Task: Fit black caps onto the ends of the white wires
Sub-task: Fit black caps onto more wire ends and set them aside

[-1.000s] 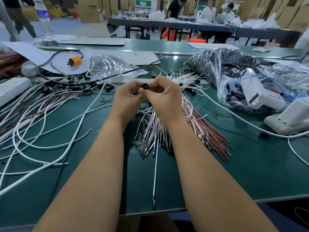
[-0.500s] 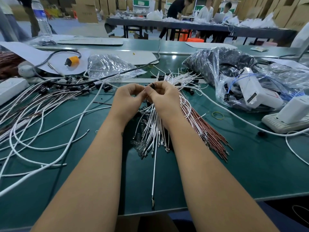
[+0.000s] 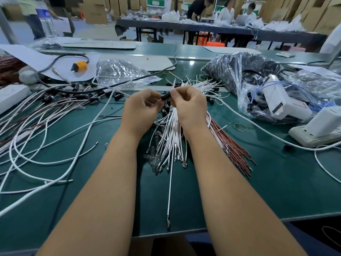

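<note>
My left hand (image 3: 142, 109) and my right hand (image 3: 190, 106) meet above a bundle of white wires (image 3: 171, 133) on the green table (image 3: 276, 182). Between their fingertips they pinch a small black cap (image 3: 166, 96). One white wire (image 3: 170, 183) hangs from the hands down toward the table's near edge, with a metal terminal at its low end. Several loose black caps (image 3: 165, 109) lie under the hands. Capped white wires (image 3: 55, 100) are spread at the left.
Brown-red wires (image 3: 230, 143) fan out right of the bundle. A clear bag of black parts (image 3: 239, 71) and white devices (image 3: 321, 126) stand at the right. Another clear bag (image 3: 120, 71), an orange plug (image 3: 79, 65) and long white cables (image 3: 46, 145) occupy the left.
Both hands stay together over the bundle. The black cap, held up at the fingertips a second ago and nearly hidden half a second ago, shows again between the fingertips.
</note>
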